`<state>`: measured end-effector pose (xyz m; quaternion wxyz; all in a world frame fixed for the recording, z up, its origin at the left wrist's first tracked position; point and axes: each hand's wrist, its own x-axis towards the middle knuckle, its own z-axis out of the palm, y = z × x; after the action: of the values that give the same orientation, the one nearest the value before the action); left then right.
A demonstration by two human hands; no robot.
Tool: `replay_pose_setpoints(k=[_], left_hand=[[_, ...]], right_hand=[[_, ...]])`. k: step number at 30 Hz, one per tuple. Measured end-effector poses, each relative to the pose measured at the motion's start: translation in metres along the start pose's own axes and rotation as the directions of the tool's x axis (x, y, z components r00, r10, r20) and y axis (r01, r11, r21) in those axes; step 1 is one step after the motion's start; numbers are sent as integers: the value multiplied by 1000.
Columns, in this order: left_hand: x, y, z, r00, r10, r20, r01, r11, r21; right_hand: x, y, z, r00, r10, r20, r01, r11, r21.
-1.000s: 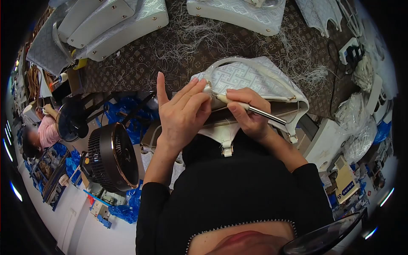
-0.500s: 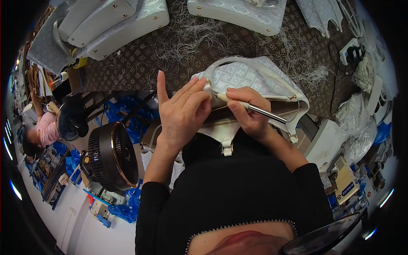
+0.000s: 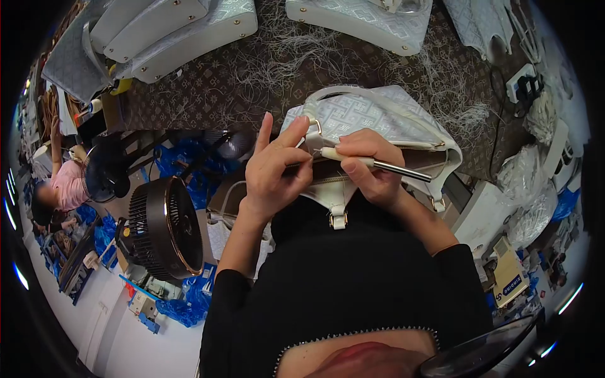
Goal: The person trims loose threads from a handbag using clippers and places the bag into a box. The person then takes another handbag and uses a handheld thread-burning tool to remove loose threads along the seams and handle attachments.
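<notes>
A white handbag (image 3: 368, 113) with a silvery geometric pattern lies before me, its zipped mouth partly open towards my body. My right hand (image 3: 376, 165) grips a pen-like tool (image 3: 401, 171) with a pale front part and a shiny metal shaft. The tool's narrow tip points left, close to my left fingertips. At the bag's left end, beside the metal strap ring (image 3: 314, 125), is my left hand (image 3: 275, 165). Its thumb and index finger are pinched together, the other fingers raised. Whatever lies in that pinch is too small to make out.
Loose white threads (image 3: 280, 57) litter the brown patterned table (image 3: 208, 94). More white bags (image 3: 189, 41) stand at the back. A black fan (image 3: 165, 230) is at my left, with a person in pink (image 3: 68, 186) beyond. A power strip (image 3: 524, 82) lies right.
My left fingers have come down from the strap ring, uncovering it, and now pinch lower beside the tool tip. The tool has shifted slightly down and right in my right hand.
</notes>
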<state>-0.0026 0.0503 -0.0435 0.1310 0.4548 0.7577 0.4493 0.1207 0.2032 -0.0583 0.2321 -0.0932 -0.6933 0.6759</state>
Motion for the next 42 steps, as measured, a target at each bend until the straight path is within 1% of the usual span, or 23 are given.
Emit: replay_pose_setpoints(k=[4,8,10,16,42], left_hand=[[-1,-3,1,999,28,-27,-28,1000,-14],[-1,-2,1,999,26,-39,-26,1000,-16],[-1,-2,1,999,26,-32,-26,999,-23],[-2,-3,1,999,19,-34,-20,999,-28],[-1,-2,2,999,29,-41,-29,1000,8]], right_hand=[[1,2,0,999,-31,36,33,998,-56],[0,2,-2,996,-1,88,5,999,-46],[2,3,0,999,-37,20,38,997,-63],[3,3,0,999,-39,35,42,995,-88],[5,2,1,999,-47,16,48,995,-89]])
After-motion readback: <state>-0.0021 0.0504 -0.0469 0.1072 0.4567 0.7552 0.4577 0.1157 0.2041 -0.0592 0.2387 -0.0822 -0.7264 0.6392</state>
